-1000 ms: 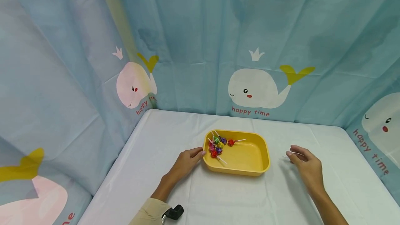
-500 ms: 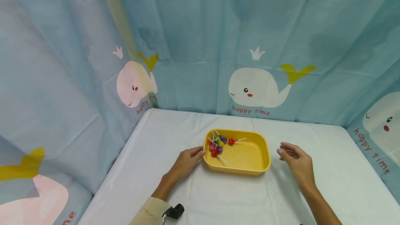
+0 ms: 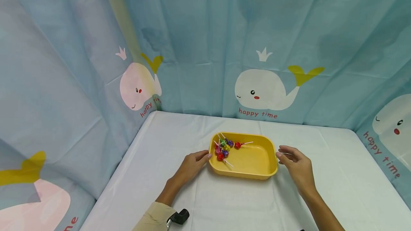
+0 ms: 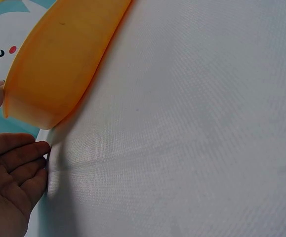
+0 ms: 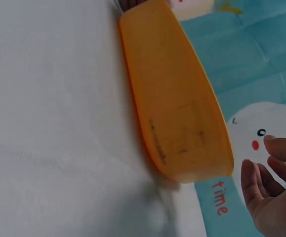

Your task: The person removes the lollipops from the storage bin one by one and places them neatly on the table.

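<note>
Yellow tray [image 3: 252, 161] sits on the white-covered desk [image 3: 234, 202], upright, in front of me between my two hands. Long axis runs left-right across my view, right end angled slightly nearer me. Wrapped lollipops [image 3: 226, 148] bunch at its left end, several sticks pointing away from me up over the far left corner. Red lollipop [image 3: 237, 146] by the far wall: head left, stick to the right. Near red lollipop [image 3: 219, 157]: stick slants right and toward me.

My left hand [image 3: 190, 168] has its thumb on the tray's left rim, fingers relaxed, not clenched. My right hand [image 3: 300, 170] is at the right end, fingers loosely bent, holding nothing.

Only the head view shows the lollipops and the tray's inside. Left wrist view shows my four fingers just outside the tray wall, apart from it, below the thumb. Right wrist view shows dark marks [image 5: 156, 143] on the outer wall, plus a gap between my right fingertips and the tray; from the head view they look as if they meet the rim. Whale-print curtain [image 3: 192, 27] behind.
</note>
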`<state>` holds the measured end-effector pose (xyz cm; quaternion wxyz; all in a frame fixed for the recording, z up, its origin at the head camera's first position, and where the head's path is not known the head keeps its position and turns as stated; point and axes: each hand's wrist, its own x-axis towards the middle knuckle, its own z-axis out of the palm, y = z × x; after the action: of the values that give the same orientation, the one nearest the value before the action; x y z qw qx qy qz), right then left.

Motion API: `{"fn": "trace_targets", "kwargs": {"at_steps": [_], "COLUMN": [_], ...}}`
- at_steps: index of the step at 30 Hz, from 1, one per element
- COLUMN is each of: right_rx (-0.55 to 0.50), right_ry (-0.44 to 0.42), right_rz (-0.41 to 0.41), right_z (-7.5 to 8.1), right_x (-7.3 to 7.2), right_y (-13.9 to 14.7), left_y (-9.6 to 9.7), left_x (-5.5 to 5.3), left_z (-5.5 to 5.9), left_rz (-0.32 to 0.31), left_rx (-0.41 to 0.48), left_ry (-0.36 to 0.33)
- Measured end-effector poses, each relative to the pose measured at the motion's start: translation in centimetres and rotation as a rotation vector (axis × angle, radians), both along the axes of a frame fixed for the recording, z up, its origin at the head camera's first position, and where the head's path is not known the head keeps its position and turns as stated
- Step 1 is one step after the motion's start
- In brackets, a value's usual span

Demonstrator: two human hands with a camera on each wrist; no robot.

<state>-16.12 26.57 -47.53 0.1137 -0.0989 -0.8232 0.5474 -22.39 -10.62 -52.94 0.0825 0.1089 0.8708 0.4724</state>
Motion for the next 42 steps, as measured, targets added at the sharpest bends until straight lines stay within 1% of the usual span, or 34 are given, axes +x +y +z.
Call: {"fn": "trace_targets", "kwargs": {"at_steps": [4,7,9,15,19,27,42], "right_rx": [-0.014,-0.021,-0.019,-0.057,-0.067,-0.070,-0.119], "right_ry": [-0.012,-0.013,-0.007,0.029,0.034,0.010,-0.032], "right_rz": [0.036,0.047,0.053,0.067,0.084,0.091,0.114], "right_z": [0.2,0.3,0.2,0.0,0.0,0.3,0.2], "right_x": [0.0,-0.1,-0.1,-0.1,-0.2,-0.6,-1.5], "right_y": [-0.7,-1.3,-1.6,-2.5,-3.0,-4.0,-5.9], "left_y": [0.0,0.1,0.1,0.1,0.1,0.0,-0.1], "left_x": [0.0,0.0,0.0,0.0,0.0,-0.1,-0.1], "left_z": [0.1,0.2,0.2,0.2,0.2,0.2,-0.1], "left_rz": [-0.006,-0.011,-0.009,-0.010,-0.005,-0.008,-0.009], "left_rx": [0.004,0.008,0.007,0.006,0.009,0.001,-0.002], "left_ry": [-0.005,-0.005,-0.007,-0.001,-0.001,-0.003,0.006]}}
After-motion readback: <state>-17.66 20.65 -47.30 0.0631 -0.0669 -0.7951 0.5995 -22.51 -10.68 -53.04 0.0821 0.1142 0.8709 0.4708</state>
